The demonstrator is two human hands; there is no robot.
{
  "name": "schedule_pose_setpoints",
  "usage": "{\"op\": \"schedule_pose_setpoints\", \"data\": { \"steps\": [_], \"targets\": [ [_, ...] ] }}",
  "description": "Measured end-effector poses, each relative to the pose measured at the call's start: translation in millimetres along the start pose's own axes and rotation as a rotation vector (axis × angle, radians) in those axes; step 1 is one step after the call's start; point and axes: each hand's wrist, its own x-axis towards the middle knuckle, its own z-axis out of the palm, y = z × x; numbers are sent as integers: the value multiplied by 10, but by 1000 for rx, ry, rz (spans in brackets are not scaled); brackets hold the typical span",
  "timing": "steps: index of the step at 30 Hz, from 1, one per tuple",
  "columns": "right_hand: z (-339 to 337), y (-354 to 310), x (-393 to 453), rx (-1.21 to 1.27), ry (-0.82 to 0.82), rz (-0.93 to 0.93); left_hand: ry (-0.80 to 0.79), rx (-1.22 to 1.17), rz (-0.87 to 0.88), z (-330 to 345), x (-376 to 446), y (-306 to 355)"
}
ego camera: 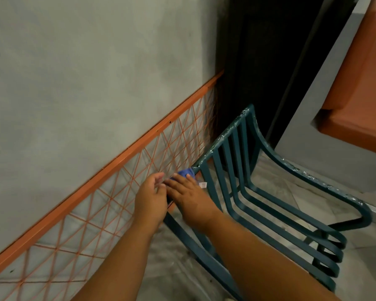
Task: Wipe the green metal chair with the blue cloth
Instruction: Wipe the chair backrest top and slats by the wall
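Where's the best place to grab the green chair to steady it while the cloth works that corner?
Probably the top rail of the green chair, gripped from above, up-rail of the blue cloth. It is a bare bar with open gaps between the slats for fingers to wrap. The right hand presses the cloth; the left hand looks free.

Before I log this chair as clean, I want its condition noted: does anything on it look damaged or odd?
Yes. The chair has chipped paint: pale flecks along the top rail of its back and along the far armrest. Otherwise its bars look straight and whole. The cloth covers the near corner, so that spot cannot be judged.
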Motion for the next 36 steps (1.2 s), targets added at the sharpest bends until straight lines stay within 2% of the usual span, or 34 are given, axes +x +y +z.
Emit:
{"op": "schedule_pose_setpoints", "data": {
  "steps": [3, 5, 7, 9, 12, 14, 16, 18, 22, 24, 26, 30, 34, 36],
  "targets": [
    [-108, 185, -94, 33, -35, -121, 54, 28, 24, 131, 7, 16],
    [-208, 365, -52, 39, -13, -61, 89, 43, 42, 216, 40, 20],
    [-260, 434, 9, 97, 87, 17, 131, 60, 52, 286, 77, 31],
    [-325, 409, 18, 299, 199, 133, 169, 74, 63, 348, 114, 55],
    [-470, 446, -79, 693, 301, 421, 203, 154, 111, 427, 201, 90],
    [-553, 522, -116, 807, 409, 560, 188, 218, 172, 472, 274, 102],
    [-593, 578, -78, 726, 494, 620, 185, 266, 224, 517, 357, 112],
    [-595, 593, 23, 588, 492, 533, 199, 277, 242, 569, 441, 114],
    [-368, 566, 200, 293, 126, 175, 184, 259, 219, 652, 530, 78],
    [-313, 676, 191, 111, 38, 120, 196, 260, 207, 660, 537, 51],
    [-317, 848, 156, -12, 23, 155, 184, 268, 234, 664, 532, 31],
    [-303, 839, 139, -58, 90, 296, 173, 268, 247, 688, 535, 15],
    [-230, 851, 38, 0, 51, 65, 186, 217, 214, 679, 545, 17],
    [-289, 1057, 8, -22, 55, 50, 181, 196, 239, 676, 541, 8]
  ]
}}
